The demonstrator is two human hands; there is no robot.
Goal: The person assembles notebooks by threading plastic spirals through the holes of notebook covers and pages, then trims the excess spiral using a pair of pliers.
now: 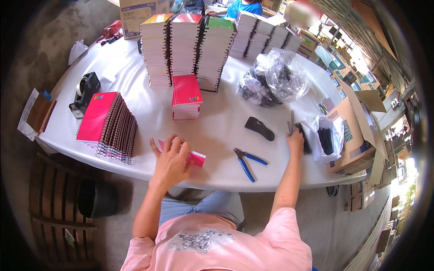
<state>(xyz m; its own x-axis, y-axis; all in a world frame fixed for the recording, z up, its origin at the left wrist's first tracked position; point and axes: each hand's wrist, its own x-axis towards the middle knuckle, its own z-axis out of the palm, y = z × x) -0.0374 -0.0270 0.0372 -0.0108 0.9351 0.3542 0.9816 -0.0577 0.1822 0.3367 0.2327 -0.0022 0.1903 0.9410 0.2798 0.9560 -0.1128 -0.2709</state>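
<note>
White-covered bench (221, 131): left hand (174, 156) spread, unclenched, over the red booklet (197, 159) near the front edge, so keep it square; right hand (296, 137) is at the black coils (307, 139), can't tell its grip, best separate one untangled.

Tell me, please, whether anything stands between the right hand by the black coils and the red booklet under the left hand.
Yes: the blue-handled pliers and the black pouch lie on the table between the right hand and the red booklet; both lie low, so a raised hand would probably clear them.
</note>
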